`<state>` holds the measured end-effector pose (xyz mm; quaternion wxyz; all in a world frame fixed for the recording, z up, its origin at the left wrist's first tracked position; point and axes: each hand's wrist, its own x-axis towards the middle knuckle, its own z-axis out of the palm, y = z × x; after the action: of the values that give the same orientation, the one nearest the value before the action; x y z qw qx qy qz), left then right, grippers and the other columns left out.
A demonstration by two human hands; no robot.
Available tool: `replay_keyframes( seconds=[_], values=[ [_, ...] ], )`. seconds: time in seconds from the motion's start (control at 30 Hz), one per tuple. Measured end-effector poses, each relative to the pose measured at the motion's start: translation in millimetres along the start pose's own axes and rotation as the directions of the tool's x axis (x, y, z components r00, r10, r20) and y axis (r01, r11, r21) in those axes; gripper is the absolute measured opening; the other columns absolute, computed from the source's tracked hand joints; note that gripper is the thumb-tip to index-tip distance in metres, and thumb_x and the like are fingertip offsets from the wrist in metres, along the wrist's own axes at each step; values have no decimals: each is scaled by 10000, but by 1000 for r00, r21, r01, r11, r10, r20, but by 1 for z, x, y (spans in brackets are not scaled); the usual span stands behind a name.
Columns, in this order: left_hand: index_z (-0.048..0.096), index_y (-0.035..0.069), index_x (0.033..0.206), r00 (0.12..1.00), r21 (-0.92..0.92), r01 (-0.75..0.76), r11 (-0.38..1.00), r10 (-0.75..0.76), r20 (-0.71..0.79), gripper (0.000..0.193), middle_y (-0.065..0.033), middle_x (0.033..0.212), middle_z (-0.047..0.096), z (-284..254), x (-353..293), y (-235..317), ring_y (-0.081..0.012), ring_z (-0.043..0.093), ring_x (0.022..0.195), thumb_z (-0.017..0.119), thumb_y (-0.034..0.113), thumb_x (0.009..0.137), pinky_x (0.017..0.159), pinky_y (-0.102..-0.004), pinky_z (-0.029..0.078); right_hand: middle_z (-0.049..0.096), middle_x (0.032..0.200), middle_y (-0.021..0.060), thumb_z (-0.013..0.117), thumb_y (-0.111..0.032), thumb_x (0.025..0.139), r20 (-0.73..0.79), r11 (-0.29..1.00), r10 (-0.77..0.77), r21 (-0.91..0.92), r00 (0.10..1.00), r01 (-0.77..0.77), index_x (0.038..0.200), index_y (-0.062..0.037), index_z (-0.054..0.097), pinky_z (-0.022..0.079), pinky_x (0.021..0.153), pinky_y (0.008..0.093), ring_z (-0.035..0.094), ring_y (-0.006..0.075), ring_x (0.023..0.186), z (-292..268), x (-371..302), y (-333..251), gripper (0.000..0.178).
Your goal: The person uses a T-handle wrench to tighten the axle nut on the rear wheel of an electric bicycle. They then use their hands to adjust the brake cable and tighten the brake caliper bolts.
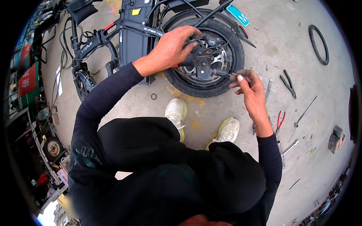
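Note:
An electric bike lies on its side, its rear wheel (236, 52) and brake disc facing up at me. My left hand (169, 47) curls its fingers over a black bracket (204, 60) at the wheel hub, thumb along its near side; the fingertips are partly hidden. From the bracket a dark cylindrical piece (220, 72) sticks out to the right. At its outer end my right hand (250, 88) pinches thumb and fingers together, the other fingers loosely bent. Whatever sits in that pinch is too small to name. Dark grime covers the right fingertips.
On the concrete to the right lie black-handled pliers (289, 84), red-handled pliers (280, 121), a thin rod tool (297, 123), a cross-shaped wrench (289, 148) and a small box (335, 139). A black rubber loop (311, 37) lies farther off. A small ring (153, 96) rests near my left shoe (176, 113).

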<state>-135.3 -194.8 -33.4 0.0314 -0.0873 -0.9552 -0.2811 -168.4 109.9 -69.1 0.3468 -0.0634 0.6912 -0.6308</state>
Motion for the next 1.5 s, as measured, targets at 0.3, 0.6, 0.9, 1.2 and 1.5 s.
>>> replay_keyframes(
  seconds=[0.3, 0.6, 0.9, 1.2, 1.5],
  values=[
    [502, 134, 1481, 953, -24, -28, 999, 34, 300, 573, -176, 1219, 583, 34, 29, -76, -339, 604, 1108, 588, 66, 919, 937, -441, 489, 658, 1219, 171, 540, -219, 1058, -84, 956, 261, -112, 962, -270, 1268, 49, 551, 556, 876, 380, 689, 228, 1042, -8, 82, -27, 341],
    [601, 139, 1403, 983, -62, 3, 998, 8, 184, 413, -163, 1082, 584, 50, 27, -81, -351, 614, 1000, 603, 210, 996, 872, -455, 482, 634, 1237, 143, 563, -216, 1054, -107, 968, 241, -45, 965, -247, 1276, 65, 563, 506, 1019, 373, 635, 236, 1168, 32, 107, -5, 358],
    [673, 115, 1319, 989, -37, -36, 999, 40, 140, 321, -141, 934, 583, 53, 36, -90, -318, 598, 846, 612, 156, 1007, 768, -454, 463, 726, 1078, 134, 647, -135, 994, -170, 986, -1, -163, 985, -27, 1143, 34, 645, 525, 912, 308, 680, 168, 1008, 50, 92, 19, 225],
    [690, 157, 1305, 988, 64, 42, 997, -51, 148, 424, -148, 1085, 639, 60, 38, -78, -343, 645, 947, 705, 394, 954, 817, -426, 509, 714, 1067, 97, 648, -115, 987, -78, 997, 31, -73, 996, -37, 1142, 42, 651, 518, 892, 290, 662, 143, 986, 33, 99, 14, 221],
    [648, 142, 1377, 932, -302, 136, 944, -18, 362, 495, -112, 1240, 633, 39, 45, -97, -214, 595, 1019, 530, 3, 917, 918, -327, 475, 695, 1047, 71, 651, -109, 987, -99, 996, 75, -41, 992, -79, 1139, 45, 648, 499, 852, 263, 637, 109, 968, 42, 91, 7, 216]
  ],
)
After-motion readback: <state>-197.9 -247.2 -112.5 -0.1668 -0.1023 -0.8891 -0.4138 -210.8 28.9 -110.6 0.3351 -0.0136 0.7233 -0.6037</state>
